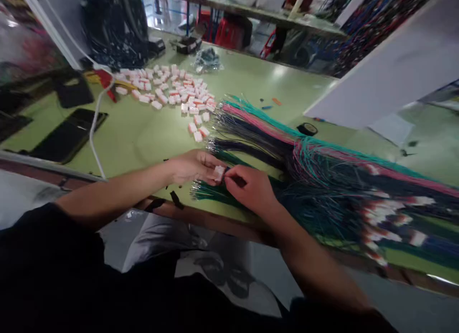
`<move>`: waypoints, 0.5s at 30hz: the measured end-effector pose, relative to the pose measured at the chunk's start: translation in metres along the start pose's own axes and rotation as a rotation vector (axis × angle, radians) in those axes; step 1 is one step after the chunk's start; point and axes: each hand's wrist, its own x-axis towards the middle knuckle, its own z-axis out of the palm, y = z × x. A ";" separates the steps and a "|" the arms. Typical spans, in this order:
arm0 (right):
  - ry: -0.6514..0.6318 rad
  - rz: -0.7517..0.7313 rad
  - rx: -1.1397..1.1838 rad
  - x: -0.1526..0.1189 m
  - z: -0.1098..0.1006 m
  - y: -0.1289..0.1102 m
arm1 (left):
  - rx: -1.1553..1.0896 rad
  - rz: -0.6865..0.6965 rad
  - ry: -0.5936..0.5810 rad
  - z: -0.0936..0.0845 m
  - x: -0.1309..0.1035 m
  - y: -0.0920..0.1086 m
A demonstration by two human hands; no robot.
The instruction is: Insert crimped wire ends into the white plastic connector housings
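Observation:
Between the fingers of my left hand [195, 166] is a small white and orange connector housing [219, 172]. My right hand [250, 185] meets it from the right, its thumb and forefinger pinched on a thin dark wire at the housing's edge; the wire itself barely shows. Beneath and beyond both hands lie bundles of wires: green wires [211, 192], black wires [251, 148], pink wires [251, 119] and teal wires [267, 116], with bare metal terminals at their left ends. Loose connector housings [190, 91] lie scattered past my left hand.
Wires with housings fitted [383, 213] heap up at the right. A black phone [68, 134], a white cable [95, 127] and red-handled pliers [106, 83] lie at the left. A tape roll [307, 128] sits behind the wires, near a white panel [373, 70]. The table's front edge [229, 224] runs below my hands.

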 end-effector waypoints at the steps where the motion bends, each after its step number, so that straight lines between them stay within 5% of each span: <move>1: 0.001 0.004 0.000 0.000 0.000 0.000 | 0.005 0.001 0.001 0.000 0.000 -0.001; 15: -0.117 -0.021 -0.156 0.000 0.004 0.002 | -0.020 0.018 0.017 -0.005 0.005 -0.008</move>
